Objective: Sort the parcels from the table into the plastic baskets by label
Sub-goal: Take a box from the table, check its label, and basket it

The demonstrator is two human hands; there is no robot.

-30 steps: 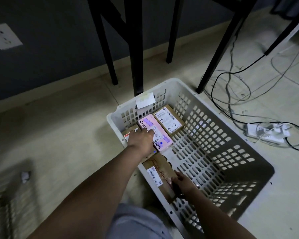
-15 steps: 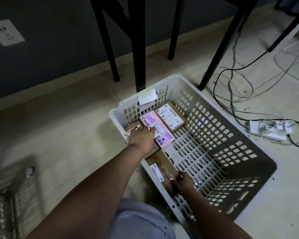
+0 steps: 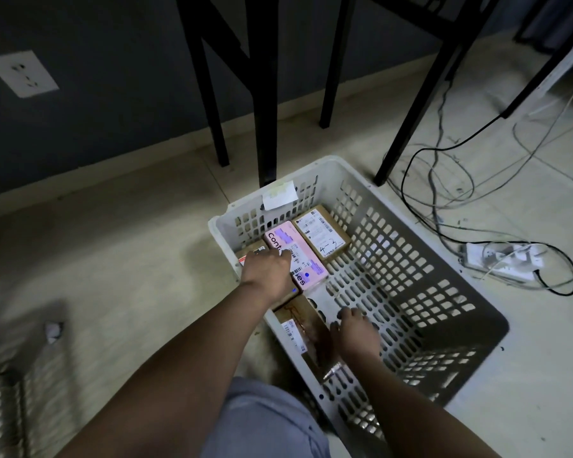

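A white plastic basket (image 3: 329, 183) stands on the floor with a paper label (image 3: 278, 195) on its far rim. Inside lie a pink box (image 3: 303, 259), a brown box marked "4-3" (image 3: 321, 234), a brown parcel (image 3: 249, 252) in the far left corner and another brown parcel (image 3: 306, 325) with a barcode label along the near left wall. My left hand (image 3: 268, 274) rests on the corner parcel, fingertips touching the pink box. My right hand (image 3: 354, 332) holds nothing; it is beside the near brown parcel, with its spread fingers on the basket floor.
Black table legs (image 3: 265, 127) stand just behind the basket. Loose cables and a power strip (image 3: 500, 262) lie on the floor to the right. Another basket (image 3: 0, 411) shows at the lower left, with a crumpled scrap (image 3: 53, 328) near it.
My right hand has let go of the near brown parcel and moved right onto the basket floor. My left hand has stayed on the corner parcel.
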